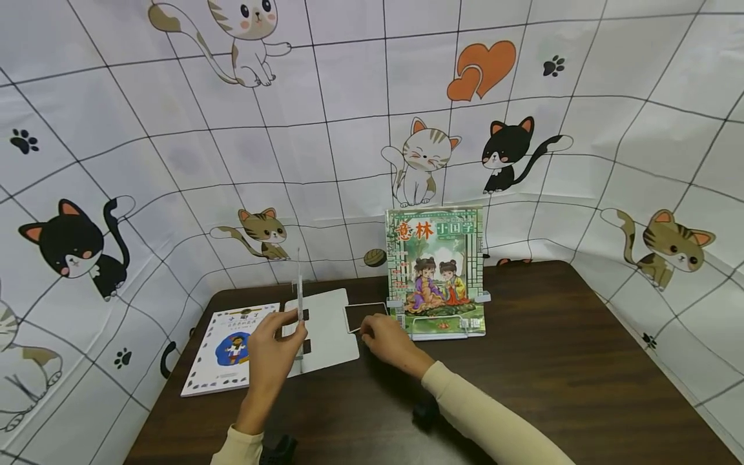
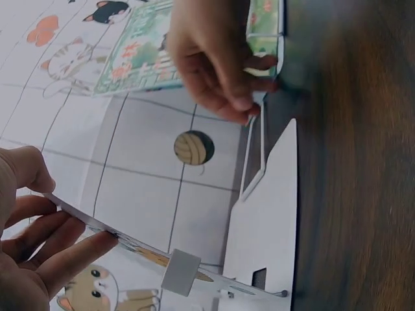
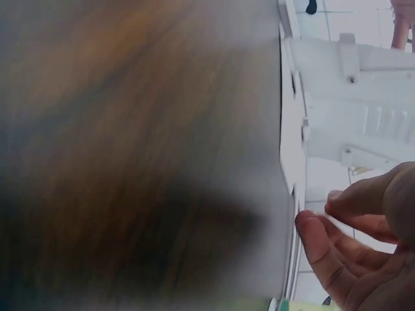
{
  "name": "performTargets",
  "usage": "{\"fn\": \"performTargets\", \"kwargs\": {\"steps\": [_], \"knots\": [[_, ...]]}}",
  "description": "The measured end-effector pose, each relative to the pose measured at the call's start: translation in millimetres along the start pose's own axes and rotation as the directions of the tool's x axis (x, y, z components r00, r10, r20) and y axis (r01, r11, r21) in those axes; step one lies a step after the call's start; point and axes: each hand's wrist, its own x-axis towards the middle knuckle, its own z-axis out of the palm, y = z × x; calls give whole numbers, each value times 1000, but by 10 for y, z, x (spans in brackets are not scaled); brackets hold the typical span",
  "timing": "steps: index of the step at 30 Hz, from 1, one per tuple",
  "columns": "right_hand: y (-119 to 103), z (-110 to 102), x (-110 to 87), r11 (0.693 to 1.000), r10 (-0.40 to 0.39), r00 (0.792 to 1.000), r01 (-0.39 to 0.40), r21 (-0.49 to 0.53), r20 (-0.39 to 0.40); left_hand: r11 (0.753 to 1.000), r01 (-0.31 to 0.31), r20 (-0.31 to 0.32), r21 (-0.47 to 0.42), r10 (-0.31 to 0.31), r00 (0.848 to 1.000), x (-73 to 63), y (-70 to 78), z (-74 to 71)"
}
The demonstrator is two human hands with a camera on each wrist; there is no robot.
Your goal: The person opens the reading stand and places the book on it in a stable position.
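Observation:
My left hand (image 1: 278, 342) grips the upper edge of an upright thin panel (image 1: 299, 290) of a folding book stand, between thumb and fingers. A grey clip (image 2: 181, 272) shows on this panel in the left wrist view. The stand's white base plate (image 1: 331, 329) lies flat on the table, with small dark cutouts near the panel. From the plate a white wire support (image 1: 366, 305) reaches to the right. My right hand (image 1: 388, 342) has its thumb and curled fingertips at the wire's far end, pinching there. In the right wrist view, the thumb (image 3: 356, 197) faces the index fingertip closely.
A green illustrated magazine (image 1: 438, 271) leans upright on another stand with clips (image 1: 482, 297), just right of my right hand. A white booklet (image 1: 221, 361) with a blue picture lies left of the plate. Behind the dark wooden table (image 1: 540, 374) hangs a cat-patterned sheet (image 1: 343, 161).

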Motion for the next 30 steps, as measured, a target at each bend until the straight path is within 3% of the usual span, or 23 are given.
{"fn": "performTargets", "kwargs": {"steps": [7,15,24,30], "knots": [[110,1,-14,999,23,1000,-22,-43,3,997,83,-25,-11,-83,996,31,-58,-100],[148,66,11,979,-87,996,82,-189,-20,984,169,-37,-52,-171,985,57,-108,-158],[138,132,1,936,-146,989,132,-327,-18,987,159,-77,-37,-162,984,105,-125,-160],[95,179,-31,928,-175,983,186,-323,64,984,174,-100,-49,-178,979,111,-160,-152]]}}
